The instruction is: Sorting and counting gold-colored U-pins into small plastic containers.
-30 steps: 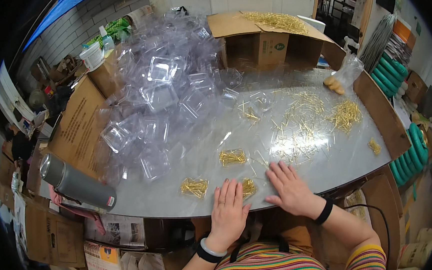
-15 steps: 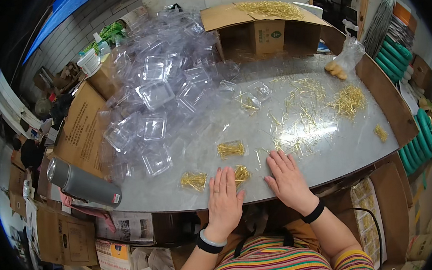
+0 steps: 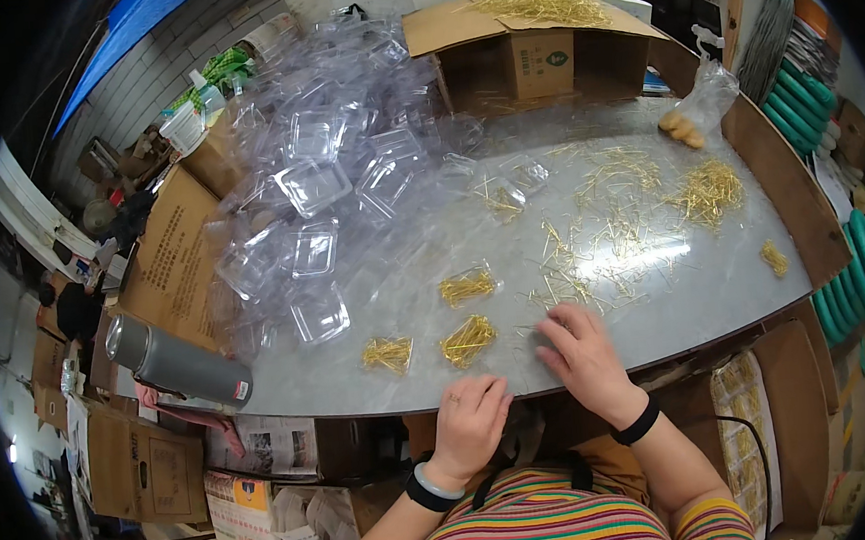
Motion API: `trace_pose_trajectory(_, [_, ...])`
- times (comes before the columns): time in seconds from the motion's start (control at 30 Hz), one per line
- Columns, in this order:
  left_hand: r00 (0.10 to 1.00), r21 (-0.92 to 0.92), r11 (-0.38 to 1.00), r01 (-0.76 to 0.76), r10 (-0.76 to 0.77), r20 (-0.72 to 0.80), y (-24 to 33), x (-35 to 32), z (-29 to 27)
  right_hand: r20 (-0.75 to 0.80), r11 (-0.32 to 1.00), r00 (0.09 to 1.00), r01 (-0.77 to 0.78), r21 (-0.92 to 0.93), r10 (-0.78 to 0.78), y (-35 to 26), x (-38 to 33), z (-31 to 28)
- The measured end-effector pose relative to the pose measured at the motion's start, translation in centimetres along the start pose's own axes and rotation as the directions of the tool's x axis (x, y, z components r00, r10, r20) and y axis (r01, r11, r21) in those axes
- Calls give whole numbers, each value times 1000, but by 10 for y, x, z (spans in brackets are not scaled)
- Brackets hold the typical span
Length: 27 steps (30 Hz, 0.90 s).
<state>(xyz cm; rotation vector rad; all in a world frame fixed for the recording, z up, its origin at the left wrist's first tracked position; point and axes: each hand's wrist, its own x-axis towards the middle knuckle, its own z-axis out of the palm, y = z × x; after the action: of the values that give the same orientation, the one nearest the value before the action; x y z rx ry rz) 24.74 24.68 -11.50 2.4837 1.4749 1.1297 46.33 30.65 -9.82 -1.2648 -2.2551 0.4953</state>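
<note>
My left hand [image 3: 470, 423] is at the near table edge, fingers loosely bent, with nothing visible in it. Just beyond it, a clear plastic tray holding gold wire pieces [image 3: 468, 341] lies untouched. To the left is another filled tray [image 3: 387, 354], and a third filled tray [image 3: 467, 285] sits farther back. My right hand [image 3: 587, 357] hovers over or rests on the tabletop, its fingers bent and the thumb apart; it seems to hold nothing. Past its fingertips spread loose gold wire pieces [image 3: 602, 248].
A large heap of clear plastic trays [image 3: 316, 178] fills the left and back. A grey bottle [image 3: 178, 363] lies near the left edge. Cardboard walls [image 3: 788, 190] border the right, with a gold pile [image 3: 708, 194] inside. A cardboard box [image 3: 543, 62] stands behind; a plastic bag [image 3: 697, 106] lies back right.
My left hand has drawn back from the filled trays to the table edge, its fingers now bent. The right hand's fingers have curled from lying flat. The whole view has shifted slightly.
</note>
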Motion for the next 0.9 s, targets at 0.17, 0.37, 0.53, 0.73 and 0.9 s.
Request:
trace_pose_trajectory(0.17, [998,52,998,42,-44,33,12,13,7,-148,963,967,176,-205,-209,-4,-3,7])
trace_pose_trajectory(0.37, [997,49,997,53,-56,60,18,25,13,-212,997,975,57,-48,-66,11,-7,7])
trace_pose_trajectory(0.53, [996,35,997,71,-73,52,18,21,17,-257,977,955,97,-189,-145,0,-9,-4])
trace_pose_trajectory(0.73, [993,-26,997,78,-75,88,19,25,25,-99,996,993,65,-68,-71,13,-11,4])
trace_pose_trajectory(0.9, [994,-62,998,17,-10,106,12,27,36,-75,951,979,165,-261,-190,-7,-11,6])
